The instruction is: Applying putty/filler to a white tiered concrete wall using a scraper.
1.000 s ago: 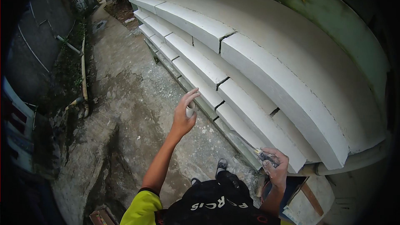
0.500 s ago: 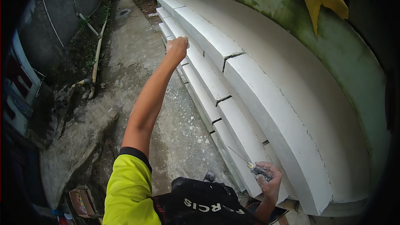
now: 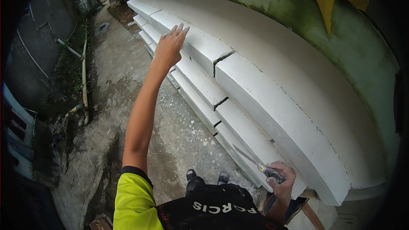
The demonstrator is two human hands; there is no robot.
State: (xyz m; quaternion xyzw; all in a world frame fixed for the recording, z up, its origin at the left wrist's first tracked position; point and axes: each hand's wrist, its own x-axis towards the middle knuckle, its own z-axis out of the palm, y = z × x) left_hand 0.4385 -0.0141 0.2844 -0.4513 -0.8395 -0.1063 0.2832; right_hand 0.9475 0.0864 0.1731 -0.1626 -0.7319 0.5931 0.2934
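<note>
My left hand point(image 3: 171, 44) reaches far forward with its fingers stretched out. The fingertips lie at the outer edge of the uppermost white ledge point(image 3: 272, 93); whether they press on it is hard to tell. My right hand point(image 3: 283, 179) is low at the right, closed round the dark handle of a narrow-bladed trowel point(image 3: 249, 156). Its metal blade points forward and left over the lower white ledges point(image 3: 243, 123). Dark gaps point(image 3: 222, 57) split the stepped ledges into sections. Pale powder or paste coats the fingers of both hands.
A smooth pale curved wall point(image 3: 315, 76) rises behind the ledges, topped by a mossy green band point(image 3: 272, 0). A yellow leaf point(image 3: 336, 0) hangs at upper right. To the left runs a concrete path point(image 3: 115, 59) with pipes point(image 3: 84, 76) along its far side. White specks dot the ground.
My left hand has risen from the lower steps to the uppermost ledge, and its closed fingers have spread. My right hand still grips the trowel, its blade now turned more broadside. The view has shifted.
</note>
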